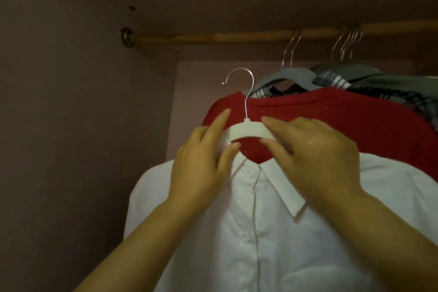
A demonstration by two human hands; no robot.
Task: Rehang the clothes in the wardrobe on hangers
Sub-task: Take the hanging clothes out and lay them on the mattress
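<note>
Hands, the left hand point(203, 163) and right hand point(315, 156), pinch either side of the hanger point(246, 131) carrying the white shirt point(260, 232), its hook point(239, 78) upright between them, well below the left-to-right rail point(237, 37).

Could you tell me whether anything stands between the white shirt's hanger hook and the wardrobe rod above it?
Nothing visible does. The hook sits below a bare stretch of the rod, left of the hung hangers. The red top hangs behind the white shirt, lower than the rod, off that path.
</note>
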